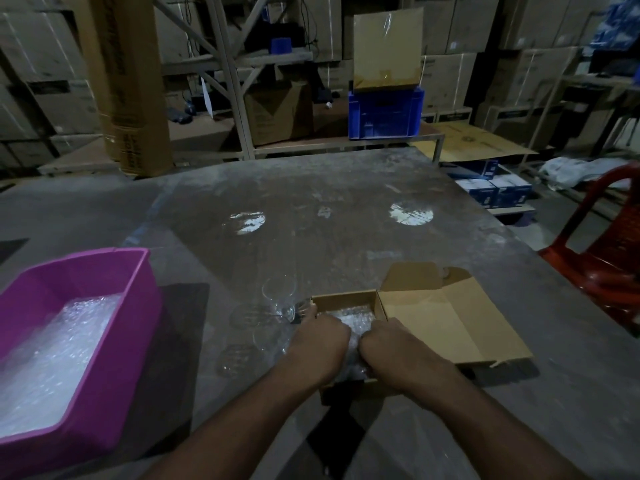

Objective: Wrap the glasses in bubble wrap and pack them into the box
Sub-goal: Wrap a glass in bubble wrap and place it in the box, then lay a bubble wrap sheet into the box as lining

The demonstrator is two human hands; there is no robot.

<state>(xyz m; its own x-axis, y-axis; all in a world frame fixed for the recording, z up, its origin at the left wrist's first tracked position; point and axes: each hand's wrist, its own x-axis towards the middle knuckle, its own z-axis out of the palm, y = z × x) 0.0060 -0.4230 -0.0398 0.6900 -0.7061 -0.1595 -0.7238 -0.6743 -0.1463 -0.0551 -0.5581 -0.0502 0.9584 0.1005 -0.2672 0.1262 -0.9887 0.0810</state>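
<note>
An open cardboard box (346, 299) sits near the table's front edge, its lid (446, 320) folded flat to the right. Inside lies a bubble-wrapped bundle (353, 318). My left hand (320, 344) and my right hand (389, 344) are both in the box, fingers curled down onto the bundle; the fingertips are hidden. Left of the box are clear glasses: one upright (278, 296), and two lower ones (266, 337) (235, 358) that are hard to make out.
A pink tub (138, 306) holding bubble wrap sheets (52, 355) stands at the front left. A red plastic chair (602, 258) is beside the table's right edge. A tall cardboard carton (131, 91) stands at the table's far left corner, shelving and stacked boxes behind.
</note>
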